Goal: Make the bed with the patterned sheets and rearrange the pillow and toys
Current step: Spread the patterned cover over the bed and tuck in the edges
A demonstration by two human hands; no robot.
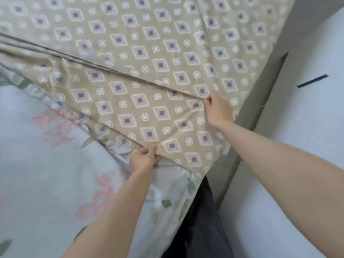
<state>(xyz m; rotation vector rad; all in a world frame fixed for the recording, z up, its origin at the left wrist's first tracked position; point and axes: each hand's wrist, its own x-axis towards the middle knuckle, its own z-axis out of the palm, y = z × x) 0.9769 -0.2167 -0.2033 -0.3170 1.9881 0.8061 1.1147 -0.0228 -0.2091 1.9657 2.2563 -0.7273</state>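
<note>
Bed: floral sheet beneath, tan patterned sheet spread across upper part. Both arms extended forward. Right hand pinches fold ridge near bed edge. Left hand pinches lower fold.

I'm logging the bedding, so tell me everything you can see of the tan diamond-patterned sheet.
The tan sheet is thin cloth printed with purple-centred diamonds and white rings. It lies spread out, creased by long diagonal folds. The left hand pinches one fold near its lower edge; the right hand pinches another farther up. Its lower edge overlaps a pale floral sheet.
</note>
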